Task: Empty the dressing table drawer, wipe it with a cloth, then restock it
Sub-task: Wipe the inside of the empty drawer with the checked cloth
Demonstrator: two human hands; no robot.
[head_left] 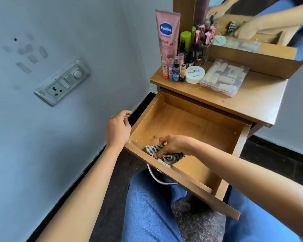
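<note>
While the drawer (187,123) stands pulled out, one striped cloth (166,157) lies in its near left corner, pinched by the right hand (171,145). One left hand (118,128) rests at the drawer's left wall, fingers loosely curled, holding nothing. Farther off, the tabletop (252,102) carries one pink tube (167,34), one white jar (194,74), one clear box (225,77) and clustered small bottles, too crowded to count.

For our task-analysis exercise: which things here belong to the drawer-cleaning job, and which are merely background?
Job: drawer; striped cloth in right hand; left hand; Vaseline tube, nail polish remover tub, clear plastic case, lip balms.
Background: wall socket panel; mirror.
</note>
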